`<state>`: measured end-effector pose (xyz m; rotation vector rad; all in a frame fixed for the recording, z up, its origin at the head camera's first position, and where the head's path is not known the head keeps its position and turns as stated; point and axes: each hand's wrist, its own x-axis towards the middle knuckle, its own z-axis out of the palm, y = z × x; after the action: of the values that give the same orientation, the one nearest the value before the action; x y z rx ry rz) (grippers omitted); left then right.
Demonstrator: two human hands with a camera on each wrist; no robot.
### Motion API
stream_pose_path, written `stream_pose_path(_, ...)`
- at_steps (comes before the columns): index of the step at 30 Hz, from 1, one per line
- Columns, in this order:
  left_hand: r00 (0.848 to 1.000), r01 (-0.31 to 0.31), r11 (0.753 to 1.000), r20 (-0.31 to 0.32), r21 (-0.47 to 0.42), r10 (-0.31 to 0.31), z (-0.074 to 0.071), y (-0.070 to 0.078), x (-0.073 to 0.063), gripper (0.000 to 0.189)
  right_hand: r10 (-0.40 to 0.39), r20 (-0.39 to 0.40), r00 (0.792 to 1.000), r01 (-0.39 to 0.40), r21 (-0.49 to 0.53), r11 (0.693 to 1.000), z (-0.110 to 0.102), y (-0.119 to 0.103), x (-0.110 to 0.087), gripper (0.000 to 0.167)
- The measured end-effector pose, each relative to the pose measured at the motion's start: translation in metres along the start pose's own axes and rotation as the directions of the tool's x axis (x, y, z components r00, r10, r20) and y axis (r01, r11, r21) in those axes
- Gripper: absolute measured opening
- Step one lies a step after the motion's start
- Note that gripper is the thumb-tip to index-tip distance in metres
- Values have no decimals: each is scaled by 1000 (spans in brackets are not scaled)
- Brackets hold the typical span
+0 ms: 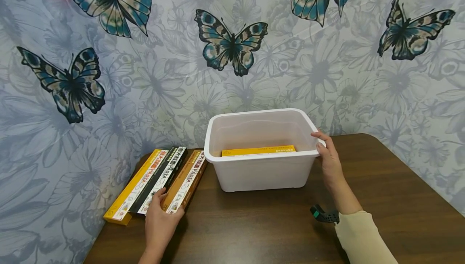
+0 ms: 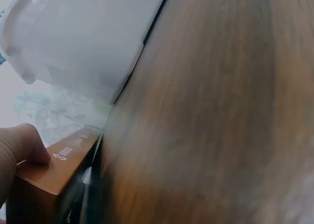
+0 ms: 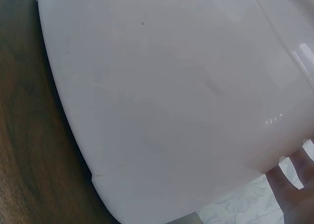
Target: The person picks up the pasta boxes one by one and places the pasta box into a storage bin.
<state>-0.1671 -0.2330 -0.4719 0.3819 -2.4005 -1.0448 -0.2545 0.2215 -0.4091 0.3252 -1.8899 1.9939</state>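
My left hand [image 1: 161, 220] grips the near end of a brown pasta box [image 1: 187, 177], its thumb pressed on the brown side in the left wrist view. That box lies tilted beside a black pasta box [image 1: 163, 179], with a yellow pasta box [image 1: 139, 183] on the far left. With fingers over the right rim, my right hand [image 1: 329, 161] holds a white plastic bin [image 1: 265, 173]. Inside the bin shows the top of another yellow box [image 1: 258, 150]; the front wall hides the rest of it.
A brown wooden table [image 1: 381, 183] carries everything. Behind it hangs a backdrop [image 1: 156, 90] printed with flowers and butterflies, close to the bin's back. A dark band with a green patch [image 1: 319, 214] sits at my right wrist, by the sleeve.
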Motion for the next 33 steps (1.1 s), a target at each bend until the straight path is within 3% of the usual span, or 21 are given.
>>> stream_pose_path(6,984,-97,995,-151,-36,90,-1,1,-1,71,-5,-6,1000,5,0,1000,1,1,0,40)
stream_pose_path(10,976,-118,985,-200,-130,90,-1,3,0,67,-11,-10,1000,11,10,1000,0,2,0,40)
stream_pose_path(20,977,-38,950,-213,-309,-31,-5,7,-1,61,-7,-18,1000,8,20,1000,0,2,0,40)
stream_pose_path(26,970,59,927,-197,-371,-141,-8,8,-2,78,-9,-20,1000,9,14,1000,1,2,1,40)
stream_pose_path(29,965,122,909,-165,-398,-202,-8,9,-2,84,-3,-19,1000,4,8,1000,1,2,1,40)
stream_pose_path(33,958,137,868,-160,-477,-239,-8,8,-1,78,-6,-20,1000,6,12,1000,1,2,1,40)
